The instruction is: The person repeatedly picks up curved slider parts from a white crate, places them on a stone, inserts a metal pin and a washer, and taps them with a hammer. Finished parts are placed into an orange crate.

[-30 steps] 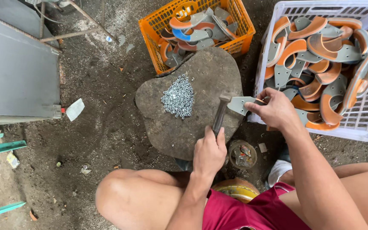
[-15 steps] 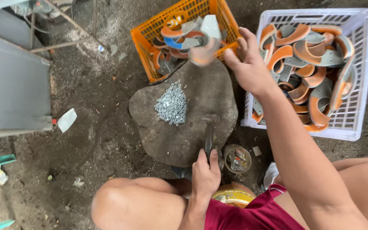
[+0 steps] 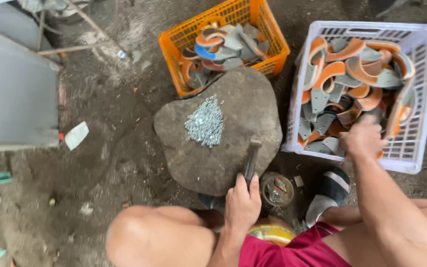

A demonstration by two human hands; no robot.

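Rivets (image 3: 204,121) on stone (image 3: 233,158), crates (image 3: 423,99) behind

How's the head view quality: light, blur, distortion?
Head view: soft, even daylight, faint shadows, no glare. The pile of small metal pieces on the flat stone is sharp. The right hand in the white crate looks slightly motion-smeared; the left hand on the hammer is crisp. Edges bow mildly from the wide angle.

Bare stone (image 3: 233,123) right of the nail heap (image 3: 204,121); both crates (image 3: 421,99) crammed with parts.
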